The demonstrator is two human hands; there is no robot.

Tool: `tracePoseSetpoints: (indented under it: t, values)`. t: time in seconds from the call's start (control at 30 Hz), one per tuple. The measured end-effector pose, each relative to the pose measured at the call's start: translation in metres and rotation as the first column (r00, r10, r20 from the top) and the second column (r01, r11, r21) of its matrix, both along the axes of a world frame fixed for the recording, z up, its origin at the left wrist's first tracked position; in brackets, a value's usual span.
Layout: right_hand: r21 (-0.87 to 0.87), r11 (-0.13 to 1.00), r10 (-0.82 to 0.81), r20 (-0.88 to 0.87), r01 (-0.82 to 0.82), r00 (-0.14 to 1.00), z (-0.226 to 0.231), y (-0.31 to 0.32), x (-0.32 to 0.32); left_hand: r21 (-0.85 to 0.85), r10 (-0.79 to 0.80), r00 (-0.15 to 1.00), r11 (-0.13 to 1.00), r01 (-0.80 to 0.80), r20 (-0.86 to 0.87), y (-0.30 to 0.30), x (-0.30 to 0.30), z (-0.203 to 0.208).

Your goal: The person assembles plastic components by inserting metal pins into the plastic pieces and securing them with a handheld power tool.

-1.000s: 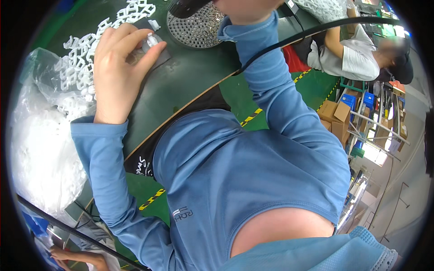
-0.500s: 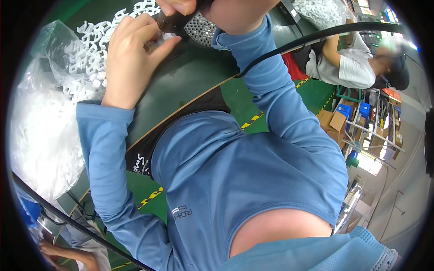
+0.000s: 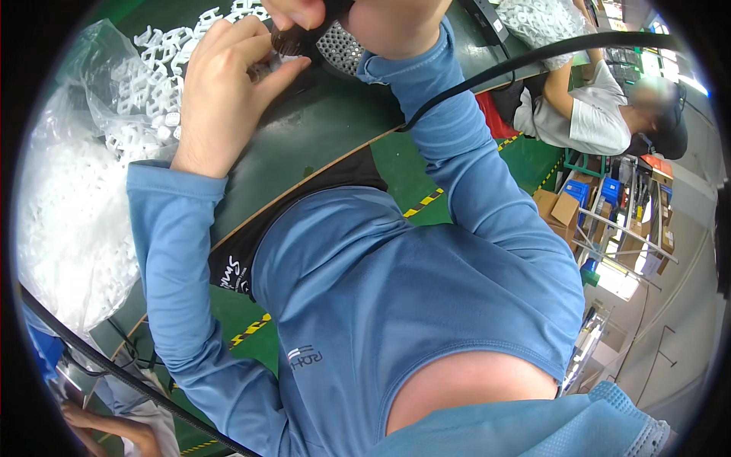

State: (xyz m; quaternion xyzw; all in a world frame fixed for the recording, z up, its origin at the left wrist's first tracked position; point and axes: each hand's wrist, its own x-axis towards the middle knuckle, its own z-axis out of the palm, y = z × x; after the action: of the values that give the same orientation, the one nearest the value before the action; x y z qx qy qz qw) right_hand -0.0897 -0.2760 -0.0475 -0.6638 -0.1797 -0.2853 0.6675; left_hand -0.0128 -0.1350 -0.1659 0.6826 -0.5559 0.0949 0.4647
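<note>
At the top of the view, my right hand [image 3: 397, 27] is closed around a dark, rounded tool [image 3: 329, 14] with a ribbed, brownish end [image 3: 288, 42]. My left hand [image 3: 225, 91] is curled beside that end, its thumb pointing right. Something small and whitish shows between the left thumb and fingers; its kind cannot be made out. A grey perforated metal piece [image 3: 340, 52] sits just under the tool. Left of my left hand, many white plastic clip-like parts [image 3: 156, 76] lie heaped on the dark green table [image 3: 335, 114].
A large clear plastic bag [image 3: 68, 221] of white parts fills the left side. Another bag of white pieces [image 3: 539, 27] lies at the far right, near a black box [image 3: 483, 23]. A black cable [image 3: 533, 61] crosses above my right forearm. Co-workers sit at right and lower left.
Both hands keep nearly the same pose. The right hand and the dark tool have shifted slightly left, and the view has tilted a little.
</note>
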Motion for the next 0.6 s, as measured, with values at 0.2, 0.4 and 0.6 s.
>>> tracePoseSetpoints:
  t: [0.2,0.4,0.6]
  values:
    - [-0.034,0.998,0.062,0.037,-0.061,0.997,-0.006,0.005,0.010,0.018,-0.011,0.994,1.000,0.013,-0.107,0.001,-0.002,0.003]
    - [-0.004,0.998,0.069,0.010,-0.069,0.998,-0.013,0.006,0.022,0.085,0.028,0.983,0.996,-0.013,-0.180,0.005,-0.005,0.006]
    - [-0.020,0.995,0.094,-0.082,-0.096,0.992,-0.013,-0.004,0.011,0.043,0.025,0.999,0.999,-0.023,-0.042,0.004,-0.001,-0.002]
